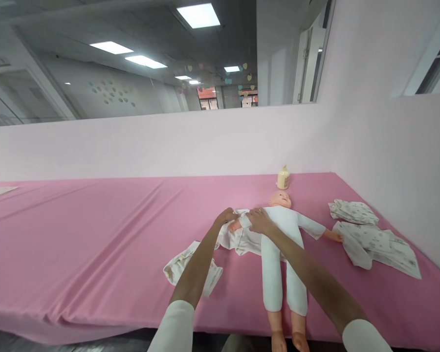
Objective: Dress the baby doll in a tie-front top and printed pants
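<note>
A baby doll [283, 230] in a white bodysuit lies on its back on the pink table cover [95, 234], head toward the wall, feet at the near edge. My left hand [225, 217] is closed on a white patterned garment [240, 239] spread beside the doll's arm. My right hand [259, 220] grips the doll's upper arm at the sleeve, next to the garment.
A second small white garment [179, 266] lies near the front edge, under my left forearm. Folded patterned clothes [374, 239] lie at the right by the wall. A cream bottle [283, 177] stands behind the doll's head. Pink walls close off the back and right.
</note>
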Available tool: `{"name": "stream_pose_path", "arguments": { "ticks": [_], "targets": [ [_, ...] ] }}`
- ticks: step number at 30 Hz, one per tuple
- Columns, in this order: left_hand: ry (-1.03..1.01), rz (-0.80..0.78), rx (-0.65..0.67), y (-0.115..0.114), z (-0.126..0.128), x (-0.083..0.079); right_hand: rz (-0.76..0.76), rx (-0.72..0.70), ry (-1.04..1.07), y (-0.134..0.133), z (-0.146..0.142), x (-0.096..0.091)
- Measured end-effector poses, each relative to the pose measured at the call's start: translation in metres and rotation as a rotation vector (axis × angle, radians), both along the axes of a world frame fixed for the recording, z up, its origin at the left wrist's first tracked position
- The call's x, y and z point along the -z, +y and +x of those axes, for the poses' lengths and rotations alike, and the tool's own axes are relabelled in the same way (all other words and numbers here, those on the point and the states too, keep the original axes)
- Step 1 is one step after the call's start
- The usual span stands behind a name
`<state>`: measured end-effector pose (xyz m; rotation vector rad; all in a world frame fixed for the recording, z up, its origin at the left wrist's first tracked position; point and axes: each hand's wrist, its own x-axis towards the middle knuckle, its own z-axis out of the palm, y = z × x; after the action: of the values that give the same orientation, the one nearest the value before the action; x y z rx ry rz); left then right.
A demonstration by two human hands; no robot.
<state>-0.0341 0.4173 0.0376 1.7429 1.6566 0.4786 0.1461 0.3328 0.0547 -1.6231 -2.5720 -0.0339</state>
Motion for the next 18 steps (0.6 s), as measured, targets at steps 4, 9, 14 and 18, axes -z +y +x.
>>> {"name": "stream_pose_path", "arguments": {
  "ticks": [4,9,14,18],
  "targets": [
    [-0.019,0.004,0.035,-0.002,-0.007,-0.008,0.025,0.008,-0.014,0.005,-0.001,0.004],
    [-0.122,0.136,-0.002,-0.023,-0.026,-0.023,0.06,0.103,0.049,0.006,0.004,0.001],
    [-0.134,0.302,-0.061,-0.049,-0.015,-0.047,0.055,0.202,0.102,0.004,0.003,-0.001],
    [-0.144,0.408,-0.05,-0.063,0.007,-0.063,0.046,0.238,0.108,0.004,0.001,-0.003]
  ]
}}
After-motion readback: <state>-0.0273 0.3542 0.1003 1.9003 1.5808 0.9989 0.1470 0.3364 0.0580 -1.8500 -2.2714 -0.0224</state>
